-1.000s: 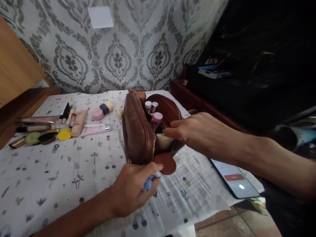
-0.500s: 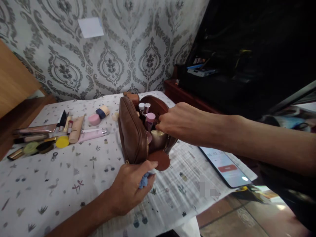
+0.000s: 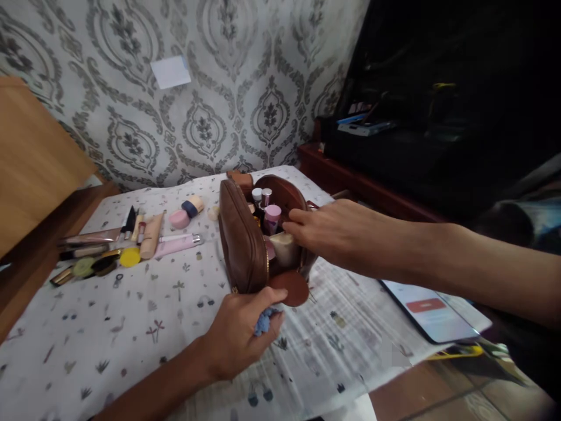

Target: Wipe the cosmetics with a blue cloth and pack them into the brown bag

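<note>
A brown makeup bag [image 3: 243, 237] stands unzipped on the cloth-covered table. Inside it are a pink-capped bottle [image 3: 272, 215], other small capped containers and a pale gold item [image 3: 286, 248]. My left hand [image 3: 245, 327] is closed around a crumpled blue cloth [image 3: 264, 321] at the bag's front. Its thumb rests on a round brown flap [image 3: 293, 289] that hangs from the bag. My right hand [image 3: 322, 228] reaches over the bag's right side, fingers curled at the opening. Whatever those fingers grip is hidden.
Several cosmetics lie at the left, among them a beige tube [image 3: 151, 235], a pink tube [image 3: 177, 244], a yellow round lid [image 3: 130, 256] and a pink sponge [image 3: 179, 219]. A phone [image 3: 432, 313] lies at the table's right edge. A wooden panel [image 3: 39, 164] stands far left.
The camera view has shifted, so the table sits slightly further right. My right hand has shifted slightly at the bag's opening, showing more of the pale gold item. My left hand keeps its hold.
</note>
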Tool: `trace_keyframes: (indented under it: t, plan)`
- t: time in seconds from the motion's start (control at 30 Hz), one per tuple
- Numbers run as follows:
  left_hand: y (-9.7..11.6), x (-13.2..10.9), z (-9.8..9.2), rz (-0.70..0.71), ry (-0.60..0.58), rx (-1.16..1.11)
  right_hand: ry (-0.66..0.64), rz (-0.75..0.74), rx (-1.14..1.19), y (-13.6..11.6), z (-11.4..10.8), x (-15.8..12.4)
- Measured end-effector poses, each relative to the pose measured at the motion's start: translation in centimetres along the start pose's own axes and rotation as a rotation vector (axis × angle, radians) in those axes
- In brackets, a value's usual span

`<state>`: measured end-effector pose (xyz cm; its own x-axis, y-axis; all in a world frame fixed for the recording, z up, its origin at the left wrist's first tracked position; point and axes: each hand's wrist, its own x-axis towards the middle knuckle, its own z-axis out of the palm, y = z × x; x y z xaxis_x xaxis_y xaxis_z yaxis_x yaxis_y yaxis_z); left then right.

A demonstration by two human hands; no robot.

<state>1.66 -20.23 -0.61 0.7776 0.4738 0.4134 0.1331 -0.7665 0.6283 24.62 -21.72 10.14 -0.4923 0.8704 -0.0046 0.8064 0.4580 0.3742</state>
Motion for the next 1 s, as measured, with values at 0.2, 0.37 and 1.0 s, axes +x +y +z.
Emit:
trace_keyframes:
  t: [0.2,0.37,1.0]
  plan:
    - [-0.3,-0.1,0.0,-0.001,-0.011,0.000,0.162,-0.001,-0.051,0.0,2.9,-0.5]
    - [-0.4,-0.2,0.1,0.006,-0.010,0.015,0.086,0.050,-0.028,-0.6,1.5,0.5]
    - [-0.5,-0.1,-0.2,0.063,-0.040,0.095,-0.150,0.406,0.120,-3.0,-1.0,3.0]
